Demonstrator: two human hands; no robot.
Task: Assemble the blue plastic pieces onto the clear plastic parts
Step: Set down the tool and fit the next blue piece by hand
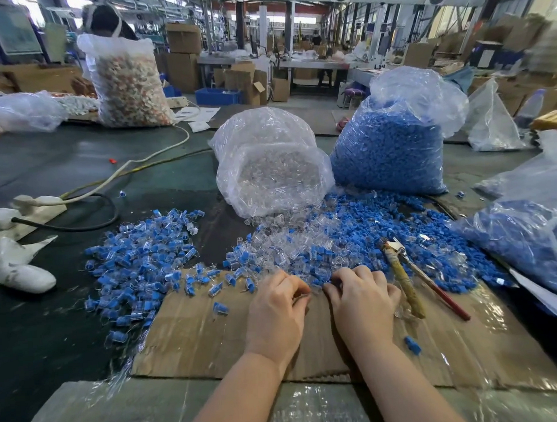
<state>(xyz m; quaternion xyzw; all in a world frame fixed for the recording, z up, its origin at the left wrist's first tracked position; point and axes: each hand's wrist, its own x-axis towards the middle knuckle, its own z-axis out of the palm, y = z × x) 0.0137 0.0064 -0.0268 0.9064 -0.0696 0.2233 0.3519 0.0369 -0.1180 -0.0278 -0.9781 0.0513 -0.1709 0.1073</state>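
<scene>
hands curl at the loose pile's near edge: left hand (277,311) pinches a clear part (302,296), right hand's (361,298) hold hidden.

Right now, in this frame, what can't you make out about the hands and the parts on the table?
- Head view: what the left hand holds; its curled fingers hide it.
- What the right hand grips; fingers cover it and it blurs.
- Tool jaws, buried in the mixed pile.
- Clear bag: single parts too small to tell.
- Right bag, cut off by the edge.

Blue pcs (387,153), clear parts (278,175), brown cardboard (193,338).
</scene>
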